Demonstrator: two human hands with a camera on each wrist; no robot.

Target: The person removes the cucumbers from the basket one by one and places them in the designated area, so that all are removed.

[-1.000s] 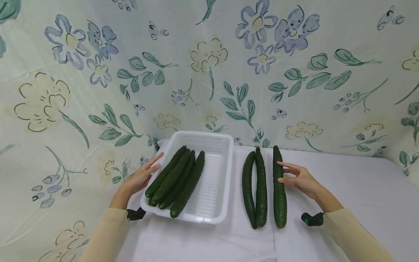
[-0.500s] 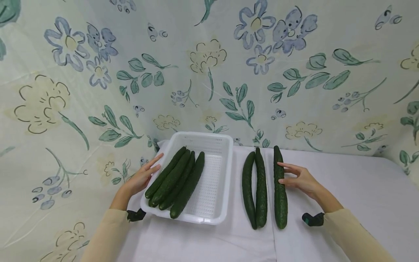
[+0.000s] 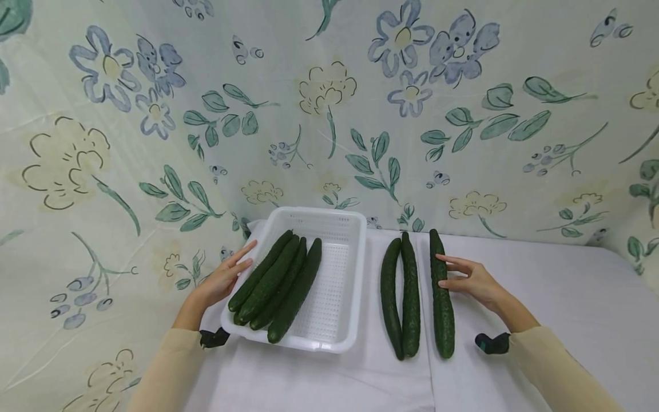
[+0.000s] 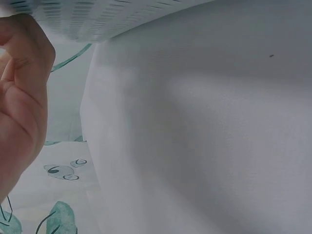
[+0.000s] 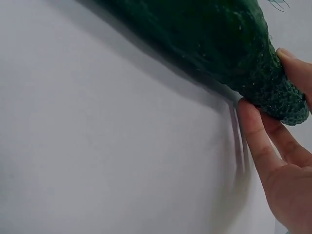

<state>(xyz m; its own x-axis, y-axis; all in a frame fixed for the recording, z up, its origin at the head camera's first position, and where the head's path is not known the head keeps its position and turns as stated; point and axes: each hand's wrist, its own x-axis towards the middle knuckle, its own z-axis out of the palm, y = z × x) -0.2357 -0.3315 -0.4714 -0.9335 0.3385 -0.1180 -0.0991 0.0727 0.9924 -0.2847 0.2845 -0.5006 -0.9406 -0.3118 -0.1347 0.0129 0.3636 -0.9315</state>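
My left hand (image 3: 221, 282) rests against the left side of a white plastic basket (image 3: 362, 274), its visible fingers fairly straight along the rim. Several dark green cucumbers lie side by side in the basket, among them the rightmost cucumber (image 3: 296, 292). To the right, my right hand (image 3: 476, 283) pinches a bumpy cucumber (image 3: 443, 320) from its right side with thumb and fingers. In the right wrist view, this cucumber (image 5: 214, 44) sits between thumb and fingertips (image 5: 248, 109). Its lower end points toward me. The left wrist view shows the left palm (image 4: 22, 107) beneath the basket wall (image 4: 97, 19).
Two more cucumbers lie close together on the white cloth, a curved one (image 3: 391, 297) and a straighter one (image 3: 410, 297), between basket and right hand. A floral curtain (image 3: 329, 143) hangs behind the white-covered table (image 3: 566, 297).
The lower end of the cucumber at my right hand has swung slightly to the right, so it slants a little more. My left hand and the basket stay in place.
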